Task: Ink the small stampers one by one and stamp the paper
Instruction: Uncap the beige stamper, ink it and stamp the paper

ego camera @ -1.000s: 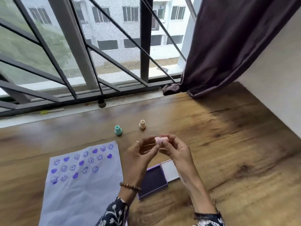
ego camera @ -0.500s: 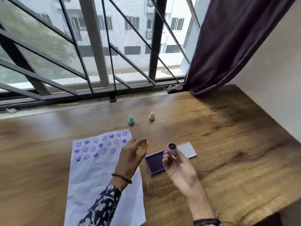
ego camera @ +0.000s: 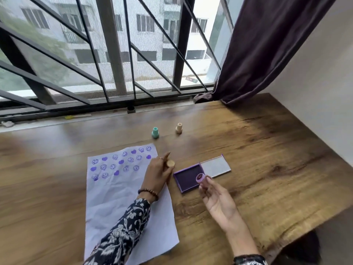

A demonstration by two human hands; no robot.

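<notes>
A home: wooden desk (ego camera: 248,150) by barred window (ego camera: 114,54), dark curtain (ego camera: 267,44).

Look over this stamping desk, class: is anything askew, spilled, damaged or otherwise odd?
Nothing is spilled or broken. The paper is creased and lies slightly slanted on the table, and its purple prints crowd only the far end in uneven rows. The ink pad sits open, angled to the table edge.
</notes>
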